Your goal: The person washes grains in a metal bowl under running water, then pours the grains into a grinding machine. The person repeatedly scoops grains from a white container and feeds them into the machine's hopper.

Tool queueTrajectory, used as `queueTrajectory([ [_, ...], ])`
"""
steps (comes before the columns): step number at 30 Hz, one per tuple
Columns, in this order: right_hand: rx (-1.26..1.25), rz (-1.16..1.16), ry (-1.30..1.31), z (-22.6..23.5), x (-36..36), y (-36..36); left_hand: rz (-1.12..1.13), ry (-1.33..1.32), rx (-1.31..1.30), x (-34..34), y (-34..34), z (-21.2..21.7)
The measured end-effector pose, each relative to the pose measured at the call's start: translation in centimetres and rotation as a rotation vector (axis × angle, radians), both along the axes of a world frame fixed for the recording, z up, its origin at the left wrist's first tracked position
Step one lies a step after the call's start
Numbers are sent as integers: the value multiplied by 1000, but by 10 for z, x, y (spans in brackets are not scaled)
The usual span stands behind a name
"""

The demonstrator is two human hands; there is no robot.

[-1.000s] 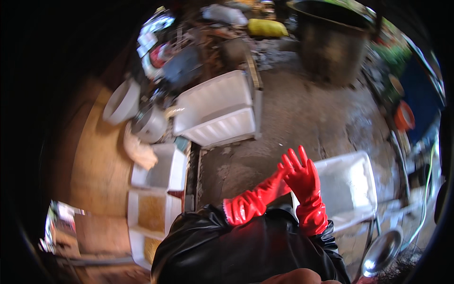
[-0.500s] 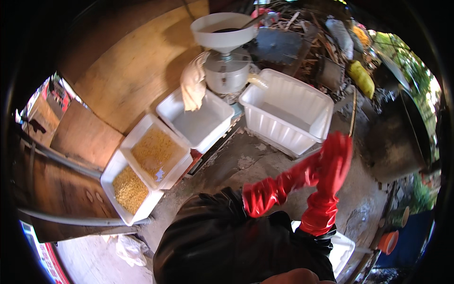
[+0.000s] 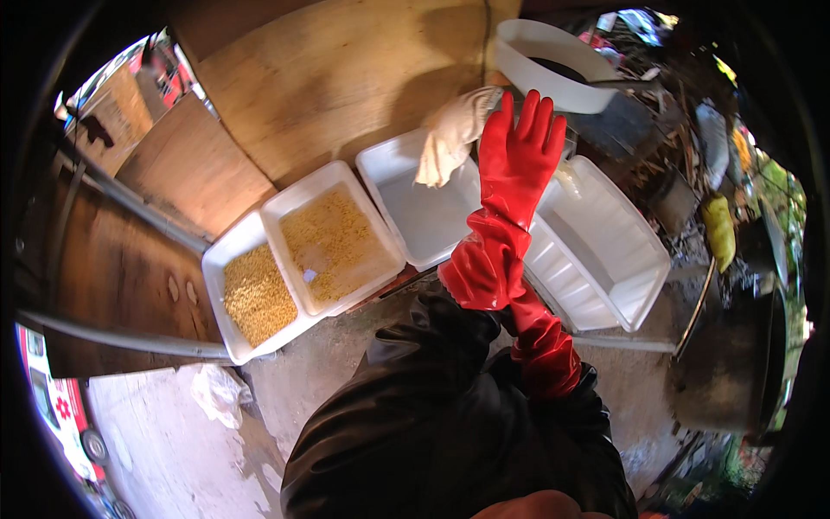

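Observation:
Both my hands wear long glossy red rubber gloves. My left hand [image 3: 522,154] is raised in front of the bins, its fingers spread and holding nothing. It overlaps the white hopper's lower part and the right edge of the middle tray. My right hand [image 3: 475,270] appears closed around the left glove's bunched cuff; its fingers blend with the red folds. Behind them stand a white tray [image 3: 415,246] with a beige cloth bag [image 3: 451,143] hanging into it, and a ribbed white bin [image 3: 635,303]. The white hopper [image 3: 553,62] holds something dark and a long handle.
To the left, a white tray [image 3: 393,259] contains yellow grain in liquid. Beside it, another tray [image 3: 240,350] contains heaped yellow grain. A dark drum [image 3: 722,363], a stick [image 3: 694,311] and a yellow sack [image 3: 718,232] are at right. A white plastic bag [image 3: 218,394] lies on the floor.
My view has turned, so the trays appear farther right. My gloved hands, together before, have moved up and left; the left fingers now spread, while the right hand is at the left cuff.

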State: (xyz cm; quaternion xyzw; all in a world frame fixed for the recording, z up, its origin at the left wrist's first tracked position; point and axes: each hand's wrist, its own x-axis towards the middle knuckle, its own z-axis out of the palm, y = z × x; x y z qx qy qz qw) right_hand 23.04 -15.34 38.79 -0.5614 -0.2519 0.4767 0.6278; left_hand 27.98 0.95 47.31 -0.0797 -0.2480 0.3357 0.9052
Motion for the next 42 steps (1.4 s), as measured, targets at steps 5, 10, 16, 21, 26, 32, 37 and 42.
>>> queueTrajectory([
  [5,10,436,176,-80,26,33,380,111,111,-3,65,-58],
  [10,38,495,277,-107,33,82,417,225,-222,-19,148,-107],
  [16,202,505,-99,-45,64,123,681,-2,-497,-110,206,-93],
  [21,243,495,-211,-44,78,148,947,30,-310,-163,199,-46],
  [26,649,643,-387,2,55,173,1162,20,-99,-193,169,-3],
  [32,970,916,-637,29,42,192,1335,-35,71,-223,145,31],
  [37,1103,992,-741,50,15,212,1373,-70,80,-248,144,37],
  [42,1073,1013,-827,59,-14,222,1375,-103,68,-270,144,43],
])
